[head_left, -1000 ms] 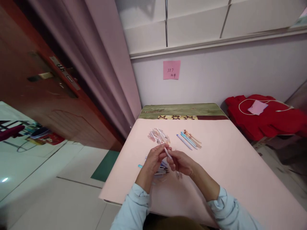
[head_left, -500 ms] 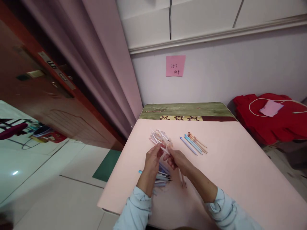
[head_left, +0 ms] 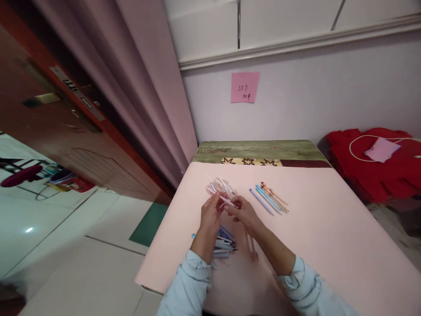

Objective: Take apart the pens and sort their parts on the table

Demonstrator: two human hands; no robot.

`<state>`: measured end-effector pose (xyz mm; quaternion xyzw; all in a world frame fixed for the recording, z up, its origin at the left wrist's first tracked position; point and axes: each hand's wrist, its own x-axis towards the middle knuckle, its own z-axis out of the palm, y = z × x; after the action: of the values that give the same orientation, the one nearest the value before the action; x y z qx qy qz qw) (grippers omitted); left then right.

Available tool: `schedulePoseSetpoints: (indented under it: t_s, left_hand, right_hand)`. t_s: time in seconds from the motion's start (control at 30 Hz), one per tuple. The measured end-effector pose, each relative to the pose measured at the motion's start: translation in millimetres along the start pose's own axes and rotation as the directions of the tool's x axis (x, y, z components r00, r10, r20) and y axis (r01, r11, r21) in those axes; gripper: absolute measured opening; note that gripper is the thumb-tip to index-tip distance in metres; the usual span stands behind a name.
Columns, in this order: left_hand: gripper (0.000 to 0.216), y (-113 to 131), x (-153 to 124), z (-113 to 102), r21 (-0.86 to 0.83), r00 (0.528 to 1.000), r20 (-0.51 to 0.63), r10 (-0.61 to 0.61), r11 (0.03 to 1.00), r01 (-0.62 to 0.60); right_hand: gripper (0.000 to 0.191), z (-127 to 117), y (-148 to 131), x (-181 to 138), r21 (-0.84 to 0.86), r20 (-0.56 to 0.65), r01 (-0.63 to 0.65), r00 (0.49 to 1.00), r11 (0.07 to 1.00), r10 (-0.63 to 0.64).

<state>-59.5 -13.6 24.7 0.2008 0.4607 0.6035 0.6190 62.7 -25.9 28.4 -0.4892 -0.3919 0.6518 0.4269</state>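
Note:
My left hand and my right hand meet above the middle of the table. Between their fingertips they pinch a slender white pen, held aslant; the fingers cover both of its ends in part. Just beyond them lies a loose pile of white and pinkish pen parts. Beside my left wrist is a heap of blue pen parts, with white sticks and dark tips among them. A pair of pinkish-brown pens rests under my right forearm, partly hidden.
To the right, several blue, purple and brown pens lie side by side on the pink-covered table. A red cloth with a pink pad and a white cable is farther right. An open wooden door stands left.
My right fingers have shifted up and closed farther along the white pen, which now lies flatter. The whole view has moved slightly; the pens on the table stay as they were.

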Motion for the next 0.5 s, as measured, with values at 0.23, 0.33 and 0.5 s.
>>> schedulePoseSetpoints:
  t_s: [0.23, 0.33, 0.5]
  left_hand:
    - [0.033, 0.4, 0.2, -2.4, -0.007, 1.000, 0.020, -0.024, 1.000, 0.024]
    - [0.033, 0.8, -1.0, -4.2, -0.012, 0.998, -0.007, -0.058, 0.998, 0.058]
    - [0.034, 0.5, -5.5, 1.2, -0.011, 1.000, -0.021, -0.004, 1.000, 0.004]
  right_hand:
    - [0.050, 2.9, 1.1, 1.1, 0.005, 0.082, -0.069, 0.994, 0.998, 0.069]
    - [0.039, 0.8, 3.6, 1.7, -0.111, -0.015, 0.039, 0.999, 0.993, -0.041]
    - [0.046, -2.1, 2.3, -0.3, -0.112, -0.018, -0.076, 0.997, 0.991, 0.074]
